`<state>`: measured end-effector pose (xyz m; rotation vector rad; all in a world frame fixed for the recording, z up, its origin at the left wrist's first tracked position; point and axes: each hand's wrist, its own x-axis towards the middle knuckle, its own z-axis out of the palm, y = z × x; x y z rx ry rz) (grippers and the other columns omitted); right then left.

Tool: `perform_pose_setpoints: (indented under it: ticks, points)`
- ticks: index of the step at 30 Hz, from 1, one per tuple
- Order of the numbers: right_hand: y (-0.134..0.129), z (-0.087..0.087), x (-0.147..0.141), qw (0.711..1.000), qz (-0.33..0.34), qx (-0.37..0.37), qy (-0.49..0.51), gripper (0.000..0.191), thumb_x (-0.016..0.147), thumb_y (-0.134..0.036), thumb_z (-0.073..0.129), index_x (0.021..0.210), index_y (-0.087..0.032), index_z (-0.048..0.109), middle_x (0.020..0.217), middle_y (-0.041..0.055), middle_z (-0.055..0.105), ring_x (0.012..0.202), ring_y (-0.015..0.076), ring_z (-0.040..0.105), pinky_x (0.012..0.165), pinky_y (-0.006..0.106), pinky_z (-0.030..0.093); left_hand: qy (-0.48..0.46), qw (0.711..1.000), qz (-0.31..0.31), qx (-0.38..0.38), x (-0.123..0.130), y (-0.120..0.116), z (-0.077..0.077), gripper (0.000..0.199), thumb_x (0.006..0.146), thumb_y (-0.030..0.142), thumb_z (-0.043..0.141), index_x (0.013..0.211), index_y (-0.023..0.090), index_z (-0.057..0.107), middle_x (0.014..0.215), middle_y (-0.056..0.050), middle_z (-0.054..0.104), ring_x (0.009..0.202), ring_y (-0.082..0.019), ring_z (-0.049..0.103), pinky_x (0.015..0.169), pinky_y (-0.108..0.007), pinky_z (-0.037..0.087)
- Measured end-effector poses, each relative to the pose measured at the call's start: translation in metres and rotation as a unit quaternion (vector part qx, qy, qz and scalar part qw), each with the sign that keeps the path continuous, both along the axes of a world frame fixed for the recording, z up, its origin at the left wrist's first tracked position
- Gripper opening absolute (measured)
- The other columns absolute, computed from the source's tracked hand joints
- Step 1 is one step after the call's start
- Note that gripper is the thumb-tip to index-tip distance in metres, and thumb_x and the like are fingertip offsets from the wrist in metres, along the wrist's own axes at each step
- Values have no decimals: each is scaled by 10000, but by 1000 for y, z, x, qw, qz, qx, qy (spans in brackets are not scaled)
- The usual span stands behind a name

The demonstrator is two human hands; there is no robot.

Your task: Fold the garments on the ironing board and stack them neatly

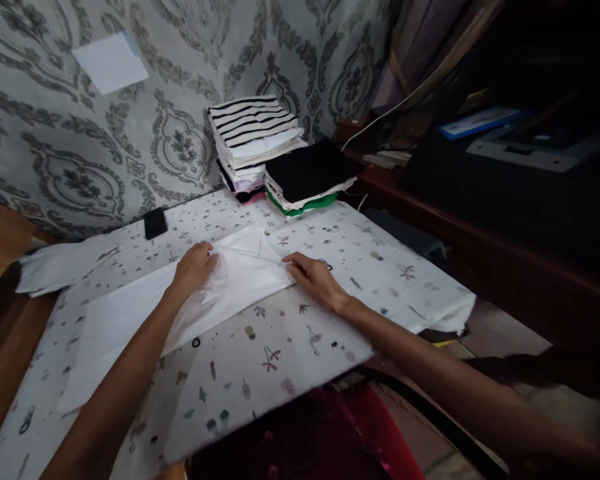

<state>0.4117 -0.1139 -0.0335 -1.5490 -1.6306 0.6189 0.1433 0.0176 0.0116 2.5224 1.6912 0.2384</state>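
A white cloth garment (135, 307) lies in a long strip across a patterned white table cover, its right end folded and creased. My left hand (196, 265) rests on the cloth left of the creases, fingers bent; whether it pinches any fabric is unclear. At the cloth's right edge is my right hand (313, 277), its fingertips touching the fabric near the corner. The thumb and fingers of that hand are close together, and the grip itself is too small to make out.
Two stacks of folded clothes, one striped on top (255, 123), one black (313, 170), stand by the wall. A black phone (155, 223) and another white cloth (67, 263) lie left. A dark wooden desk (505, 247) borders the right side.
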Motion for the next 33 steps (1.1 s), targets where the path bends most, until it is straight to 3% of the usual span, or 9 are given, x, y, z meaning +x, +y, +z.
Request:
perform_pose_setpoints:
  ticks: [5,7,9,12,15,22,28,33]
  points:
    - [3,-2,8,985,-27,8,169,369,1002,-444,335,1054,-201,609,840,43,667,726,168,624,674,296,496,1,1000,3,9,13,15,-16,314,929,360,473,1137,163,603,1058,-106,676,1000,-263,615,845,-356,467]
    - [3,-2,11,989,-47,15,136,361,1006,-427,339,948,-201,615,816,47,649,734,175,617,699,309,491,-4,1000,9,19,13,16,-20,283,927,359,471,1087,176,615,1031,-99,680,991,-264,613,831,-351,458]
    - [1,2,11,998,-52,19,39,343,996,-393,386,815,-203,607,805,48,621,765,184,602,747,326,478,-12,1000,22,15,14,15,-21,242,923,366,474,1026,201,619,968,-75,684,947,-254,616,793,-337,446]
    - [-4,8,9,997,-19,-4,-74,247,937,-365,533,773,-199,612,902,52,603,820,182,583,776,326,462,-20,999,45,-6,15,14,-21,180,915,356,481,942,228,604,866,-37,670,862,-231,614,723,-313,410]
    - [-7,12,5,994,7,-33,-102,146,886,-284,602,772,-194,609,970,52,599,829,169,568,763,312,449,-35,998,59,1,16,11,-21,156,920,344,469,920,239,584,823,-21,653,831,-220,607,679,-298,374]
    - [-4,9,2,987,-8,-43,-152,164,832,-173,606,685,-194,534,921,46,576,790,159,536,685,284,402,10,998,47,32,18,5,-19,183,958,363,431,929,254,576,853,-30,690,842,-235,626,635,-296,341]
    - [-5,9,3,990,-2,-28,-139,91,811,-133,571,766,-203,533,896,36,573,806,165,544,728,285,419,31,998,45,34,19,8,-19,218,982,372,402,955,254,584,928,-56,714,864,-238,637,641,-292,346]
    - [-9,7,5,992,-9,-22,-126,183,824,-189,571,1005,-205,597,963,57,601,835,197,563,767,330,453,-69,997,37,10,-3,15,-16,204,950,358,440,1045,243,578,868,-37,672,836,-224,613,698,-295,386]
